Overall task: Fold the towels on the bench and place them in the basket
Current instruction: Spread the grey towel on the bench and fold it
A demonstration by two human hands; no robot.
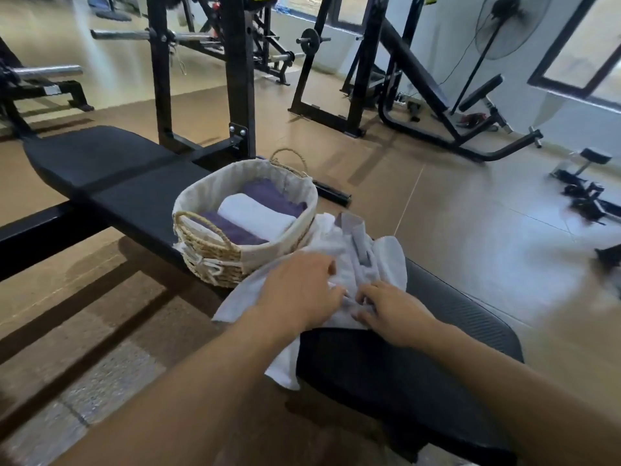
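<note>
Terrycloth, pale grey-white and crumpled, lies on the black padded bench [420, 348] at centre frame: this loose towel [373, 260] bunches just right of the woven basket [215, 260] and touches its lined side, one corner drooping off the bench edge toward lower centre. The left hand [299, 290] rests on the cloth with its fingertips dug into a fold; whether it truly pinches is hard to tell. The right hand [386, 311] has its fingers curled into the bunched fabric, grasping a fold. In the basket sit a folded white towel [255, 216] and purple towels [268, 196] beside it. The loose towel looks light, limp and non-slippery, so it will sag and keep no shape. It is best taken by two corners along one hem and spread flat before folding.
</note>
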